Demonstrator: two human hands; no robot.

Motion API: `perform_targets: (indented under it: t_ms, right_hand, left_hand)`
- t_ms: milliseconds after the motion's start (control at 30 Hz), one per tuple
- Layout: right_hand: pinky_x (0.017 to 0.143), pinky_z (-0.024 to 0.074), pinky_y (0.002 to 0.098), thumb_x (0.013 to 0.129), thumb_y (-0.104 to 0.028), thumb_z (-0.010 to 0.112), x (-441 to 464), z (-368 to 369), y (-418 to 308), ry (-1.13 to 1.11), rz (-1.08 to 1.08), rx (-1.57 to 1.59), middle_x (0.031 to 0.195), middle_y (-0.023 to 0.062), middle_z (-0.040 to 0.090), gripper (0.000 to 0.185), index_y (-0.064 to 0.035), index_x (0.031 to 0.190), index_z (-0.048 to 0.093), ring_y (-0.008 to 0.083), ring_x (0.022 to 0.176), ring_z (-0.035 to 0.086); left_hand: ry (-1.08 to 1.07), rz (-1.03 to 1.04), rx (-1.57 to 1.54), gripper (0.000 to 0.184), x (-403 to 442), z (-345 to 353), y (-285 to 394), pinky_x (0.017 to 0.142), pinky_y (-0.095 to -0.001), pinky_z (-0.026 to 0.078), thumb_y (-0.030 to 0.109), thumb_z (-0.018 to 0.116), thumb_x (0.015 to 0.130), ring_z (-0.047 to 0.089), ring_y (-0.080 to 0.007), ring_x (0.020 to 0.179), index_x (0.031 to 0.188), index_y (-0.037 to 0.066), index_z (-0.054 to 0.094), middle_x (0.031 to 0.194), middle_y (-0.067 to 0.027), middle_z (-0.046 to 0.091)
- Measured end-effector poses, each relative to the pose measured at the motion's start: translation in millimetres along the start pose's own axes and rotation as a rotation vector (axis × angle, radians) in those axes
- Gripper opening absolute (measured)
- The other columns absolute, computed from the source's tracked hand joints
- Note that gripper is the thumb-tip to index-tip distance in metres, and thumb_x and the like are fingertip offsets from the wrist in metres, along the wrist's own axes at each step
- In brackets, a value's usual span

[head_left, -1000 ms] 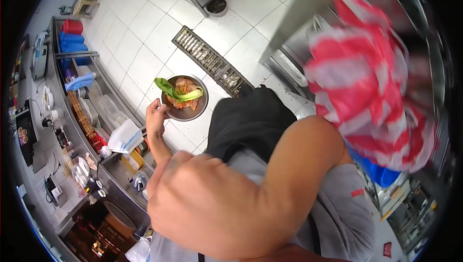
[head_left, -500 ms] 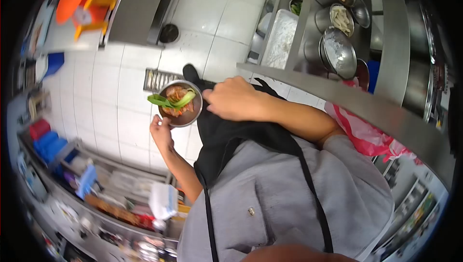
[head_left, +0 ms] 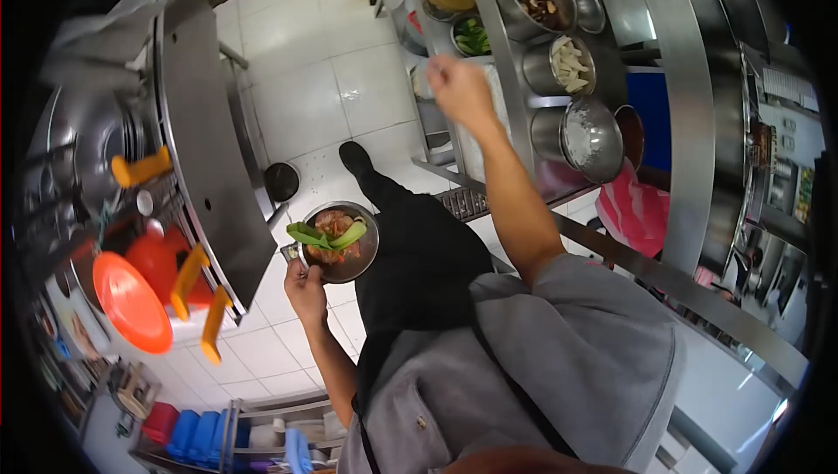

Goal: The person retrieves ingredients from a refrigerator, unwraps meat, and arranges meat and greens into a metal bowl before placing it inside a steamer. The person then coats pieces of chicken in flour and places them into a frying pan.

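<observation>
Since the earlier frame, the right hand (head_left: 461,90) has moved from beside the bowl (head_left: 365,257) out to the shelf (head_left: 517,81). Its fingers are blurred; whether they are apart or together, I cannot tell. The left hand's (head_left: 305,293) fingers are clamped on the bowl's edge, in front of the apron (head_left: 423,251). Green leaves (head_left: 347,237) lie over meat (head_left: 332,222) inside. Near the right hand are chopped greens (head_left: 472,36) and white strips (head_left: 571,64), each in a container.

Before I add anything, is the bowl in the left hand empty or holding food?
Holding food: the bowl has leafy greens over reddish pieces, with bare metal beside them.
</observation>
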State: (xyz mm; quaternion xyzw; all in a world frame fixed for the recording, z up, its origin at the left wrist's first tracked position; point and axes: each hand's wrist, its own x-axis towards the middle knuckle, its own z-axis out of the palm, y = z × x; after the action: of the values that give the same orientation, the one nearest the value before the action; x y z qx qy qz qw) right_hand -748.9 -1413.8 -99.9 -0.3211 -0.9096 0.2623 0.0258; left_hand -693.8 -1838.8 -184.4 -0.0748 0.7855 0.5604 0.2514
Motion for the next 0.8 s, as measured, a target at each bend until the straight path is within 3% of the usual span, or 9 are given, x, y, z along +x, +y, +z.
perform_targets:
  t_ms: [67, 200, 233, 333, 400, 600, 667, 733, 800]
  right_hand:
    - [0.070, 0.0511, 0.0457, 0.085, -0.017, 0.061, 29, -54, -5, 0.327, -0.048, 0.204, 0.078, 0.0144, 0.069, 0.015, -0.0096, 0.096, 0.068, 0.0342, 0.078, 0.067]
    - [0.077, 0.0519, 0.0424, 0.083, -0.012, 0.058, 121, -134, 54, 0.673, 0.065, -0.028, 0.087, 0.0148, 0.070, 0.020, -0.0163, 0.099, 0.070, 0.0320, 0.085, 0.067]
    - [0.077, 0.0519, 0.0424, 0.083, -0.012, 0.058, 146, -139, 75, 0.683, 0.075, -0.022, 0.087, 0.0148, 0.070, 0.020, -0.0163, 0.099, 0.070, 0.0320, 0.085, 0.067]
    - [0.087, 0.0506, 0.0421, 0.076, -0.015, 0.068, 195, -129, 114, 0.130, 0.118, -0.306, 0.093, 0.0183, 0.069, 0.038, -0.0261, 0.112, 0.069, 0.0324, 0.100, 0.065]
    - [0.086, 0.0500, 0.0424, 0.074, -0.014, 0.070, 184, -113, 96, 0.234, 0.193, -0.469, 0.093, 0.0195, 0.067, 0.030, -0.0193, 0.104, 0.070, 0.0323, 0.099, 0.064]
    - [0.077, 0.0517, 0.0449, 0.073, -0.012, 0.070, 190, -127, 143, 0.244, 0.085, -0.331, 0.092, 0.0164, 0.068, 0.021, -0.0095, 0.093, 0.064, 0.0391, 0.083, 0.064]
    - [0.067, 0.0550, 0.0397, 0.075, -0.005, 0.067, 173, -140, 131, 0.301, 0.044, -0.350, 0.092, 0.0124, 0.069, 0.024, -0.0088, 0.099, 0.064, 0.0331, 0.078, 0.067]
    - [0.058, 0.0554, 0.0311, 0.076, 0.004, 0.063, 156, -149, 114, 0.307, 0.248, 0.350, 0.091, 0.0110, 0.069, 0.026, -0.0048, 0.100, 0.065, 0.0218, 0.075, 0.068]
    - [0.053, 0.0543, 0.0253, 0.076, 0.009, 0.061, 152, -142, 127, 0.352, 0.165, 0.553, 0.092, 0.0105, 0.068, 0.028, -0.0001, 0.102, 0.064, 0.0148, 0.074, 0.066]
  left_hand:
    - [0.026, -0.018, -0.079, 0.023, 18, 7, 20, 0.051, -0.0207, 0.042, -0.005, 0.053, 0.076, 0.048, -0.0058, 0.059, 0.069, 0.009, 0.036, 0.067, 0.0025, 0.047]
    - [-0.017, 0.061, 0.099, 0.023, 55, 6, 57, 0.051, -0.0191, 0.041, -0.006, 0.053, 0.076, 0.046, -0.0039, 0.057, 0.069, 0.009, 0.037, 0.065, 0.0034, 0.047]
    - [-0.026, 0.068, 0.036, 0.023, 64, 7, 68, 0.051, -0.0188, 0.040, -0.006, 0.053, 0.077, 0.045, -0.0031, 0.056, 0.069, 0.009, 0.038, 0.064, 0.0035, 0.047]
    - [-0.048, -0.036, 0.031, 0.019, 86, 13, 105, 0.062, -0.0241, 0.033, -0.003, 0.055, 0.073, 0.039, -0.0091, 0.070, 0.069, 0.000, 0.036, 0.075, -0.0025, 0.038]
    - [-0.053, -0.056, -0.005, 0.016, 93, 19, 130, 0.062, -0.0242, 0.034, -0.003, 0.055, 0.073, 0.040, -0.0092, 0.070, 0.070, -0.001, 0.039, 0.075, -0.0023, 0.040]
    - [-0.107, 0.061, 0.076, 0.010, 105, 22, 165, 0.062, -0.0239, 0.037, -0.003, 0.055, 0.072, 0.045, -0.0102, 0.068, 0.069, -0.002, 0.046, 0.077, -0.0022, 0.048]
    - [-0.137, 0.046, -0.028, 0.011, 104, 21, 154, 0.062, -0.0241, 0.037, -0.002, 0.056, 0.072, 0.046, -0.0103, 0.069, 0.068, 0.000, 0.046, 0.077, -0.0022, 0.048]
    - [-0.148, 0.095, 0.023, 0.013, 104, 15, 141, 0.061, -0.0245, 0.037, -0.002, 0.056, 0.072, 0.046, -0.0103, 0.069, 0.067, 0.000, 0.045, 0.076, -0.0026, 0.048]
    - [-0.190, 0.085, -0.015, 0.013, 102, 14, 134, 0.060, -0.0248, 0.036, -0.002, 0.056, 0.073, 0.045, -0.0103, 0.068, 0.066, 0.000, 0.044, 0.075, -0.0027, 0.048]
